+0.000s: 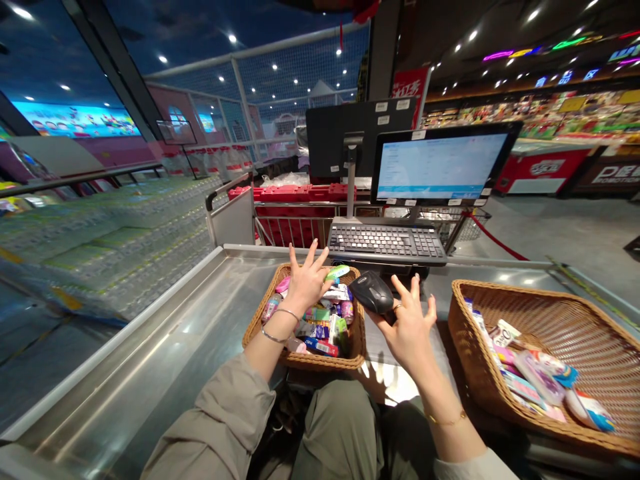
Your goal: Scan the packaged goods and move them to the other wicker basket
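My left hand [306,285] is over a small wicker basket [253,331], its fingers spread. Packaged goods fill this basket, among them a red and blue box [321,346]. A green packet [338,272] is close to my left thumb; whether they touch I cannot tell. My right hand [411,325], also with fingers apart, is beside a black barcode scanner [373,292]. The scanner's lower part is hidden behind that hand, and I see no grip on it.
A larger wicker basket [590,320] with several packets stands at the right. Beyond the metal counter [185,353] are a keyboard [385,241], a lit monitor [440,167] and a trolley with red crates [295,220]. Stacked bottle packs [120,233] are at the left.
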